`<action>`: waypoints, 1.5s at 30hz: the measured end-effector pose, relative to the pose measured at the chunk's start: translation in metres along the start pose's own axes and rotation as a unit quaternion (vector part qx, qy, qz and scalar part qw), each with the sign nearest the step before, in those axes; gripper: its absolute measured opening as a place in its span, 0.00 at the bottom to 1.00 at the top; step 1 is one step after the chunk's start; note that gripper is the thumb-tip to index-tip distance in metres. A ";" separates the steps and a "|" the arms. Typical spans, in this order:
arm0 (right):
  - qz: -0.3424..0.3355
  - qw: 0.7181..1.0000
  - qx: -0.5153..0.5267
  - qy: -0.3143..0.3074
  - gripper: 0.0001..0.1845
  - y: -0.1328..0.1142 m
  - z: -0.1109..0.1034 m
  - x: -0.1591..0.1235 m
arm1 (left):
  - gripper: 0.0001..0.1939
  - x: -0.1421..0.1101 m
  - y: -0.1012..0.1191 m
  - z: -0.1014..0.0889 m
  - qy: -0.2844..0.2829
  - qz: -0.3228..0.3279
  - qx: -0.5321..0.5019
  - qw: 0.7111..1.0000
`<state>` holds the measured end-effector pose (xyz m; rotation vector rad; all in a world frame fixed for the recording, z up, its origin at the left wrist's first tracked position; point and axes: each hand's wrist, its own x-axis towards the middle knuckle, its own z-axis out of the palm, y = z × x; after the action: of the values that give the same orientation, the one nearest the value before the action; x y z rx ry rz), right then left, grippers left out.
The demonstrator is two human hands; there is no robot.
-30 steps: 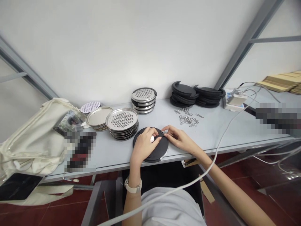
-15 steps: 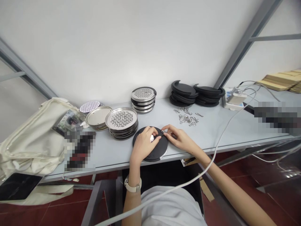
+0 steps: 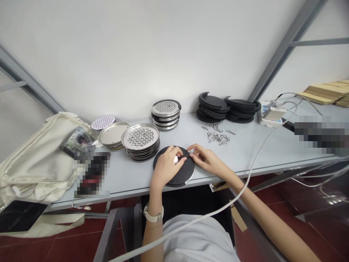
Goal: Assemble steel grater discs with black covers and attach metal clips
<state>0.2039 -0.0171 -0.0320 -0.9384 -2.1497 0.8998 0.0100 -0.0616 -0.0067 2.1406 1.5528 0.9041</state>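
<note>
A black round cover (image 3: 184,171) lies at the table's front edge, with a strip of silvery metal showing along its lower right rim. My left hand (image 3: 167,163) presses on it, fingers bent and the thumb reaching to the right. Something small and white (image 3: 176,159) shows by those fingers; I cannot tell whether it is a wrap or a loose piece. At the cover's upper right edge, my right hand (image 3: 204,158) pinches a small metal clip (image 3: 189,152). A thin dark line runs between the clip and my left thumb. Fingertips partly hide where they meet.
To the left stand stacked metal grater discs (image 3: 140,137) and plain metal discs (image 3: 113,134). Behind are grater discs in black rims (image 3: 166,108). Loose metal clips (image 3: 218,137) lie before stacked black covers (image 3: 212,103). A white cable (image 3: 251,171) crosses in front of my right arm.
The metal clip in my right fingers has turned slightly at the cover's edge. My left hand stays on the cover. The whole view has shifted very slightly.
</note>
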 end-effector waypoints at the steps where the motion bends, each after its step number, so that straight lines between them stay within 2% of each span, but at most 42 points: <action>1: 0.002 1.000 0.001 -0.002 0.15 0.000 0.000 0.000 | 0.03 0.000 0.000 0.000 -0.001 -0.001 0.000 1.000; 17: 0.001 0.999 -0.022 0.026 0.11 -0.006 0.002 -0.003 | 0.03 0.000 0.000 -0.001 -0.001 -0.011 0.010 1.000; 27: -0.008 0.995 -0.018 0.098 0.05 -0.006 0.001 0.001 | 0.03 -0.001 -0.001 0.001 0.003 -0.004 0.009 1.000; 45: -0.018 0.996 -0.002 0.092 0.07 -0.003 0.001 0.002 | 0.03 -0.001 -0.001 0.001 0.005 -0.003 0.004 1.000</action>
<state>0.2013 -0.0174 -0.0296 -0.9431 -2.0072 0.7607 0.0098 -0.0622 -0.0080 2.1381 1.5691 0.9101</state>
